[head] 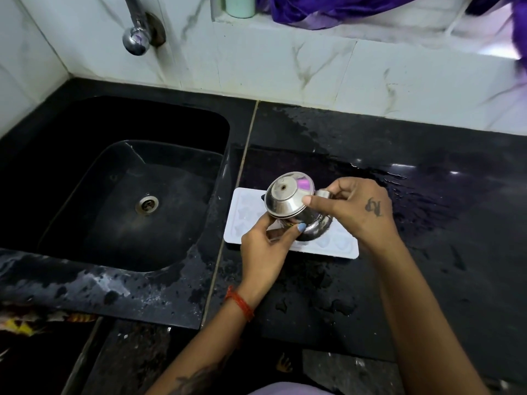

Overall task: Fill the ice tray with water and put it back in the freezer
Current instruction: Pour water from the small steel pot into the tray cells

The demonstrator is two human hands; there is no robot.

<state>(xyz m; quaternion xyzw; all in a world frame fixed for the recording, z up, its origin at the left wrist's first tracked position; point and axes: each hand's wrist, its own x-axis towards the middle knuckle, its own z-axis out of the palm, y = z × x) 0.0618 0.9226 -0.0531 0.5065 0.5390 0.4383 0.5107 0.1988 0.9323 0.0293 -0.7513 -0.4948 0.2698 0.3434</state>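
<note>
Black stone forms the counter (427, 252) across the whole lower frame, wet in patches at centre and upper right. At left of the frame the black sink (71, 172) is sunk into it, with a steel drain (147, 205) near its middle. Above the sink, in the upper left, a chrome tap (137, 38) projects from the white marbled wall tiles (256, 72).

Just right of the sink's edge, at frame centre, the white ice tray (242, 223) lies flat on the counter; its moulded cells show at the left end and along the near edge, the rest being covered by what you hold. Whether the cells contain water cannot be determined.

Your left hand (265, 249), with a red thread band (241, 303) at the wrist, comes up from the lower centre; its fingers are curled against the lower side of a steel vessel (288, 203), the thumb pressed to its belly. The vessel is tipped over the tray, lid towards the camera.

Your right hand (353, 209) enters from the lower right and pinches the vessel's handle, thumb tip resting at the lid's rim, remaining fingers curled closed.

At upper right, purple cloth (328, 10) lies on a white ledge, with a pale green container (239, 5) to its left.
</note>
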